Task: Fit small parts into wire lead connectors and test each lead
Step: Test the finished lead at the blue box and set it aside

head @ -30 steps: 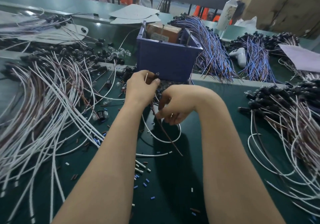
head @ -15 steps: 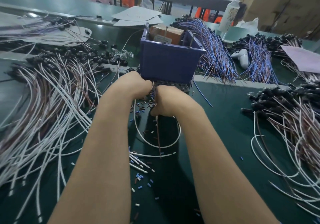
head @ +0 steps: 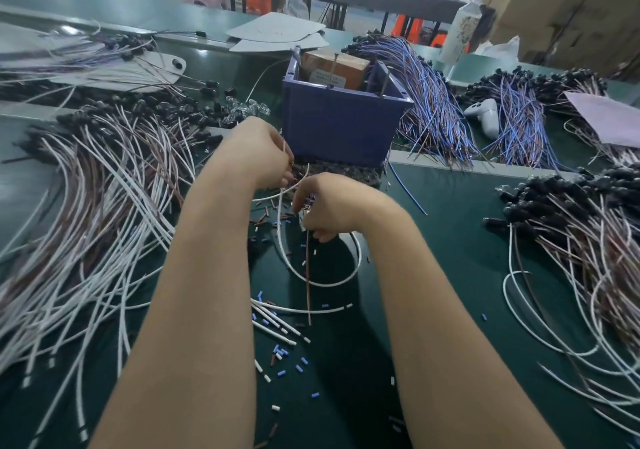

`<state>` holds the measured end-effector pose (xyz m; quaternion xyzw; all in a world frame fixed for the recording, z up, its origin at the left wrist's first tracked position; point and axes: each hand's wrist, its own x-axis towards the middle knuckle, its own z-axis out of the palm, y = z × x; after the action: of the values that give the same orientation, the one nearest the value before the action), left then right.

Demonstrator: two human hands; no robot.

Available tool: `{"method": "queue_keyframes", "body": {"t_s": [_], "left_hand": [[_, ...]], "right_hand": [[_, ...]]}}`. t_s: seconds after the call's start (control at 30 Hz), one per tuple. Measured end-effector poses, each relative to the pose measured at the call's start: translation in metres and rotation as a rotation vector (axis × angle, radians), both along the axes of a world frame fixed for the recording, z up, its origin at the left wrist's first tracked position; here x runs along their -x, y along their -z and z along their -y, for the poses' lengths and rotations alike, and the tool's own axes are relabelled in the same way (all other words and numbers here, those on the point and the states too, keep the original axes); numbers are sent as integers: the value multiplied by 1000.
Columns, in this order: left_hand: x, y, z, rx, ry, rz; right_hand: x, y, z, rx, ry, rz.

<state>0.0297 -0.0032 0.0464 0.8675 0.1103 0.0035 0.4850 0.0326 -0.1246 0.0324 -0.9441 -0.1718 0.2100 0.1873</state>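
Note:
Both hands work close together in front of the blue bin (head: 341,129). My left hand (head: 258,152) pinches the upper end of a white wire lead (head: 323,280), which loops down onto the green mat and back up. My right hand (head: 327,206) has its fingers curled round the lead's other end together with a brown wire (head: 307,282) that hangs straight down from it. The connector and any small part between the fingers are hidden. A patch of small dark parts (head: 346,171) lies just beyond the hands.
A big fan of white and brown leads (head: 97,206) covers the left, another pile with black connectors (head: 581,226) the right. Blue-purple lead bundles (head: 433,102) lie behind the bin. Short sleeve bits (head: 287,358) litter the mat. A white game controller (head: 485,116) sits far right.
My hands closed in together near the bin, and now the right hand has dropped slightly lower and nearer. The wire loop and the hanging brown wire shifted with them.

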Motion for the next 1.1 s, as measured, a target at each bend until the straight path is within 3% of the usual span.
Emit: {"method": "queue_keyframes", "body": {"t_s": [0.13,0.5,0.63,0.77,0.87,0.97,1.1], "left_hand": [[-5,4,2,49,-74,53],[-11,10,4,54,-221,307],[-8,10,-5,38,-335,388],[-9,5,-6,144,-406,506],[-12,-1,9,41,-366,571],[-17,-1,25,-92,-319,542],[-26,4,31,-105,-331,431]], "right_hand": [[-3,-4,14,127,-155,10],[-11,4,20,98,-207,32],[-17,5,30,-139,-120,184],[-25,6,48,-672,272,303],[-27,4,53,-952,440,290],[-26,3,53,-1024,456,251],[-26,2,53,-993,474,283]]}}
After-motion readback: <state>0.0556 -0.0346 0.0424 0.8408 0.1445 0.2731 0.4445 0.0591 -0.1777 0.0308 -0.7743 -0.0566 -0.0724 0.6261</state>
